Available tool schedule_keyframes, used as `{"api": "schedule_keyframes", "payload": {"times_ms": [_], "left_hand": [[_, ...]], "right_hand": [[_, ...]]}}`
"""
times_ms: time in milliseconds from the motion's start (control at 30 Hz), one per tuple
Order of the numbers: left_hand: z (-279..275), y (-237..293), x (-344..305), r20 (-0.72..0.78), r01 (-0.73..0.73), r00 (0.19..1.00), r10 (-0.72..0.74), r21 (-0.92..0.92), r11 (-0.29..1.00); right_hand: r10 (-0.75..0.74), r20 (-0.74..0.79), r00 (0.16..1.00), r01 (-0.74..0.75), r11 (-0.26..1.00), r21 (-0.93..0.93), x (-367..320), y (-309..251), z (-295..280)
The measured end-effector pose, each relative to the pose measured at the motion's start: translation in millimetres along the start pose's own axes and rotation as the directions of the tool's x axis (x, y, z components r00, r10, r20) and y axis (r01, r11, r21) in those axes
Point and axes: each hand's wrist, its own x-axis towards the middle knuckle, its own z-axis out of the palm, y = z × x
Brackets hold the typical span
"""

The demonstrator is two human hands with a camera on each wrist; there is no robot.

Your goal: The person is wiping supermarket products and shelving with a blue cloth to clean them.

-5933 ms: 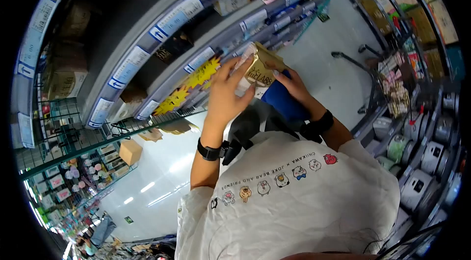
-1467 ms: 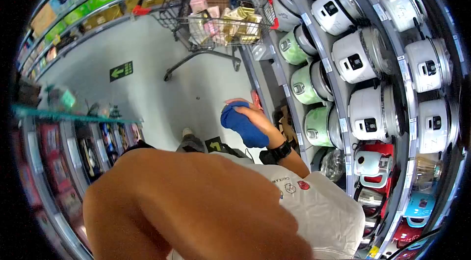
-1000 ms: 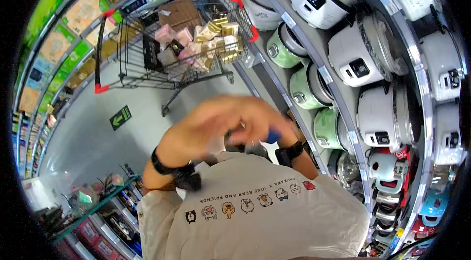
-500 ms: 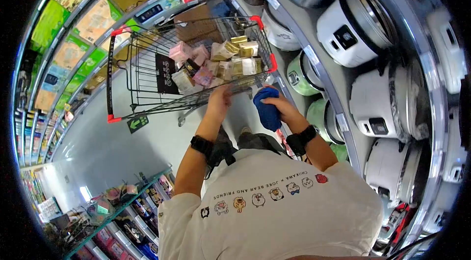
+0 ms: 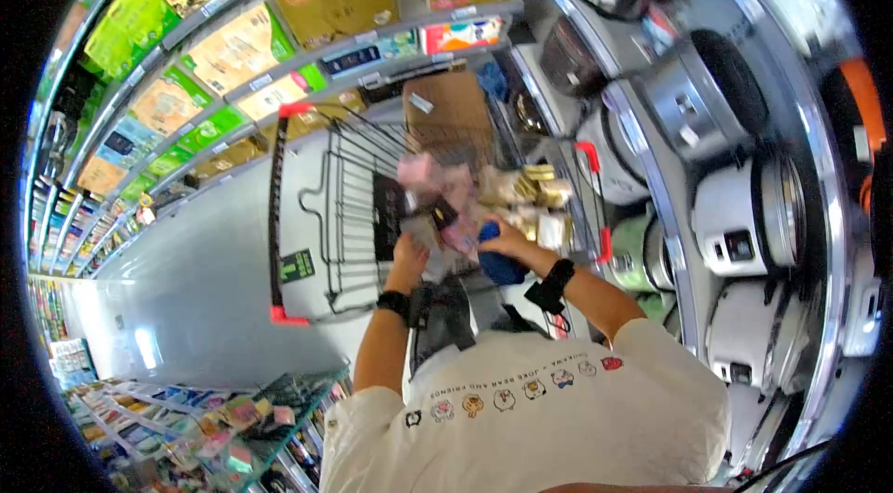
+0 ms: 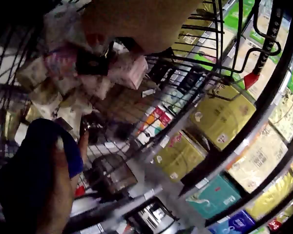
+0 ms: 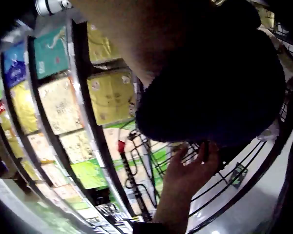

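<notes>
My right hand [image 5: 513, 244] grips a bunched blue cloth [image 5: 502, 266] above the near side of a wire shopping cart [image 5: 344, 205]. In the left wrist view, its thumb lies across the blue cloth [image 6: 34, 161]. My left hand [image 5: 407, 262] is at the cart's near edge, right at a pale small box [image 5: 424, 233]; in the right wrist view the left hand [image 7: 188, 170] has its fingers loosely bent, with nothing visible between them. Inside the cart lie pink boxes [image 5: 420, 173], a black box [image 5: 437, 212] and gold-and-white packages [image 5: 535, 188].
A brown carton [image 5: 446, 110] sits at the cart's far end. Shelves with tissue packs [image 5: 233, 42] run along the far left. Rice cookers [image 5: 744, 219] line the shelves on the right. A glass-edged display [image 5: 298, 419] stands at the lower left.
Both hands held a gold-labelled box with the cloth at a shelf earlier; that box has left the hands. The view turned to the cart, and both hands have moved forward over it.
</notes>
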Motion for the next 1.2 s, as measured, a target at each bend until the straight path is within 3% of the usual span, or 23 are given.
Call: {"api": "schedule_keyframes", "payload": {"times_ms": [33,67,100,133,167,200,300,333,400,467,500,533,633,700,767,867,967,1000,1067,1133,1200], "left_hand": [[-26,-8,24,0.075,-0.058,0.996,0.043,0.215,0.975],[-52,-15,48,0.150,-0.141,0.985,0.086,0.409,0.901],[-51,-7,55,0.044,-0.007,0.999,-0.010,0.369,0.929],[-48,5,57,-0.062,0.119,0.993,-0.105,0.306,0.945],[-40,8,59,-0.213,0.340,0.919,-0.331,0.008,0.940],[-59,-16,81,-0.247,0.240,0.951,-0.185,0.213,0.947],[-27,22,44,-0.389,0.309,0.894,-0.221,0.180,0.934],[-29,19,49,-0.400,0.340,0.884,-0.240,0.199,0.919],[-53,-5,73,-0.257,0.314,0.938,-0.234,0.337,0.888],[-91,-42,100,0.131,-0.023,0.989,-0.073,0.614,0.789],[-103,-54,108,0.269,-0.174,0.963,-0.014,0.661,0.730],[-108,-57,111,0.326,-0.235,0.945,0.003,0.674,0.701],[-102,-58,109,0.196,0.044,0.959,-0.206,0.614,0.788],[-81,-48,99,-0.014,0.283,0.948,-0.318,0.497,0.820],[-35,-13,81,-0.332,0.501,0.847,-0.415,0.241,0.831],[-51,-11,80,-0.065,0.377,0.923,-0.379,0.355,0.856],[-77,-13,85,0.276,0.090,0.920,-0.280,0.545,0.834],[-70,-12,86,0.123,0.231,0.941,-0.315,0.446,0.865],[-51,-9,85,-0.173,0.449,0.890,-0.421,0.177,0.876],[-72,-38,95,-0.065,0.184,0.983,-0.172,0.379,0.907],[-77,-41,98,0.029,0.057,0.996,-0.086,0.541,0.839]], "right_hand": [[-0.058,0.005,0.998,0.058,0.990,-0.131,20,-5,10],[0.014,0.046,0.999,-0.002,0.970,-0.245,31,-22,17],[0.096,0.078,0.992,-0.062,0.932,-0.356,42,-36,24],[0.124,0.101,0.987,-0.090,0.953,-0.291,55,-39,29],[0.153,0.129,0.980,-0.121,0.967,-0.224,66,-39,35],[0.196,0.238,0.951,-0.170,0.978,-0.124,90,-17,45],[0.267,0.422,0.866,-0.273,0.961,-0.048,115,-37,48],[0.280,0.283,0.917,-0.204,0.941,-0.271,135,5,71],[0.253,0.313,0.916,-0.133,0.924,-0.358,139,1,78],[0.229,0.351,0.908,-0.091,0.925,-0.368,147,-3,83],[0.218,0.373,0.902,-0.088,0.938,-0.335,151,-3,87],[0.206,0.394,0.896,-0.087,0.950,-0.300,155,-6,91],[0.308,0.406,0.860,-0.187,0.932,-0.311,165,-15,98],[0.318,0.358,0.878,-0.200,0.923,-0.328,174,-4,113],[0.338,0.346,0.875,-0.227,0.918,-0.324,178,0,120],[0.348,0.390,0.852,-0.260,0.930,-0.260,177,-16,116],[0.277,0.456,0.846,-0.237,0.961,-0.143,175,-17,118],[0.238,0.484,0.842,-0.220,0.971,-0.095,174,-25,114],[0.243,0.495,0.834,-0.227,0.969,-0.094,169,-39,110],[0.325,0.456,0.828,-0.265,0.945,-0.191,166,-58,104],[0.329,0.459,0.825,-0.260,0.943,-0.208,155,-93,91]]}}
